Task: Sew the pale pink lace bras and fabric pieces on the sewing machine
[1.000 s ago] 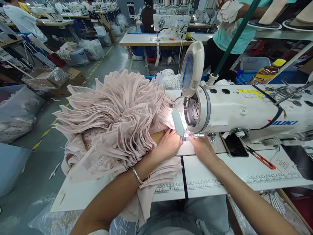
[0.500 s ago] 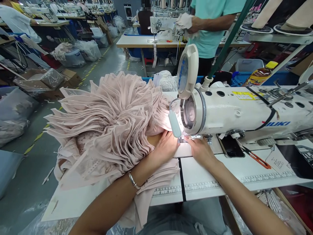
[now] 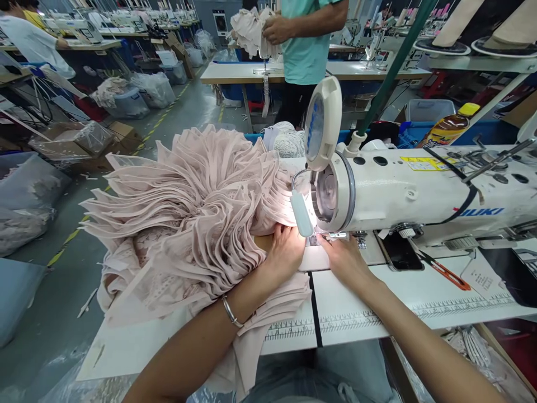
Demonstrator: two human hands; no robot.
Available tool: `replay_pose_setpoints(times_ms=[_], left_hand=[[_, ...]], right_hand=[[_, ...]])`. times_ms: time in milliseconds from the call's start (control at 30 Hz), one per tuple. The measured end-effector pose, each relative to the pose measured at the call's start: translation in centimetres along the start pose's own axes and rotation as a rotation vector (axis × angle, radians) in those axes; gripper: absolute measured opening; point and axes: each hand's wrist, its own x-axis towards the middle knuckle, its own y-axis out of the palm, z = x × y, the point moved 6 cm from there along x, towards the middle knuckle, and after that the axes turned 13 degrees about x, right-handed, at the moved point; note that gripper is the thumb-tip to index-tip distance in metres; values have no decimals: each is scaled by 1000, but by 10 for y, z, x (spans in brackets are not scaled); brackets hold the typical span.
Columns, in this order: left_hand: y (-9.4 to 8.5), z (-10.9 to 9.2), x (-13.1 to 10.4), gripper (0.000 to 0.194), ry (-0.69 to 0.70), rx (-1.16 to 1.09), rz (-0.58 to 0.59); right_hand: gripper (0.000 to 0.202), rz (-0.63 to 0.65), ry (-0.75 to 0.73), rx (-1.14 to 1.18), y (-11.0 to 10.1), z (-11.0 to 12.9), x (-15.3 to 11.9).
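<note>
A big gathered heap of pale pink fabric pieces (image 3: 197, 196) lies left of the sewing machine (image 3: 390, 190). At the heap's right edge, my left hand (image 3: 287, 249) is closed with bent fingers on the pink fabric, close to the needle area. My right hand (image 3: 346, 257) is on the other side of the presser foot, thumb and fingers drawn together. What its fingertips hold is too small to make out. A small grey lamp (image 3: 302, 214) lights the spot and covers part of it. The needle is hidden.
On the table's right are a phone (image 3: 401, 252), orange-handled scissors (image 3: 448, 274) and a paper note (image 3: 482, 274). A printed ruler (image 3: 356, 322) runs along the front edge. A drink bottle (image 3: 448, 126) stands behind the machine. A co-worker in a turquoise shirt (image 3: 308, 45) carries fabric.
The co-worker has moved left behind the machine, holding the fabric. My hands keep nearly the same place at the needle area. The whole view has shifted very slightly.
</note>
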Motion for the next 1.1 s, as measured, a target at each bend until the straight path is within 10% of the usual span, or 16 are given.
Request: replay_pose_setpoints(times_ms=[667, 1100], left_hand=[[-6, -2, -1, 24, -11, 52, -68], [3, 15, 22, 41, -326, -50, -111]], right_hand=[[70, 154, 127, 5, -4, 5, 3], [52, 19, 79, 80, 0, -3, 8]])
